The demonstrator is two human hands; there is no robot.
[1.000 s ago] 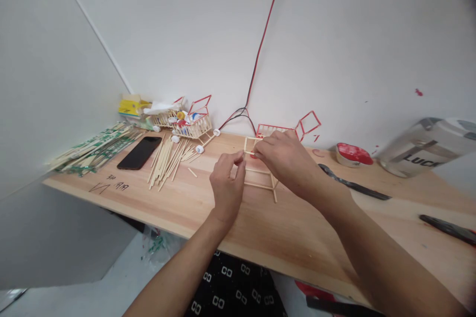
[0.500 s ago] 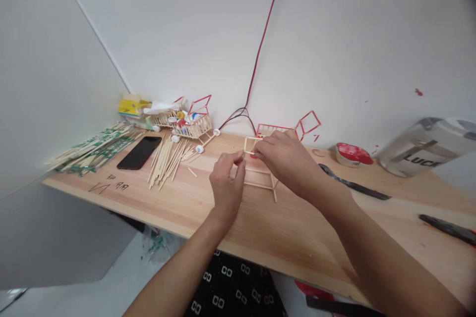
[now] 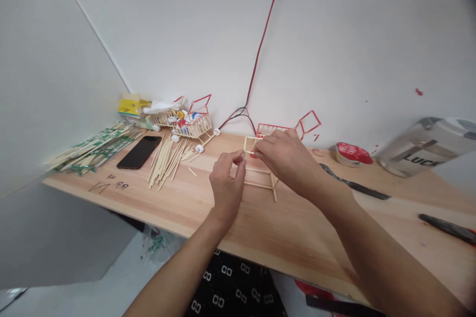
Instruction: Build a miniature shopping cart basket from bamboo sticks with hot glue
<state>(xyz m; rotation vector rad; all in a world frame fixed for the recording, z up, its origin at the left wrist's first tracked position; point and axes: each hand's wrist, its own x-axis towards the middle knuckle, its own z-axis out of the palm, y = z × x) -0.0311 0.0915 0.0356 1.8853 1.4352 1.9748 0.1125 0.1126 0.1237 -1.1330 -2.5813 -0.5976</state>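
A small frame of thin wooden sticks (image 3: 259,186) stands on the wooden table, between and below my hands. My left hand (image 3: 227,178) pinches the frame's near left corner with thumb and forefinger. My right hand (image 3: 280,156) is closed with its fingertips on a thin stick at the upper part of the frame, and covers the frame's right upper side. Behind my right hand, a stick cart with a red-painted rim and handle (image 3: 311,123) leans near the wall, partly hidden.
Loose sticks (image 3: 163,163) lie left of my hands, beside a black phone (image 3: 139,152) and packaged sticks (image 3: 96,148). Stick carts (image 3: 193,126) with white wheels stand at the back. On the right are a red paint tub (image 3: 354,153), a dark strip-like tool (image 3: 355,184), pliers (image 3: 448,228) and a clear container (image 3: 427,146).
Almost nothing differs. Both hands hold the same place on the stick frame, and the objects on the table have not moved.
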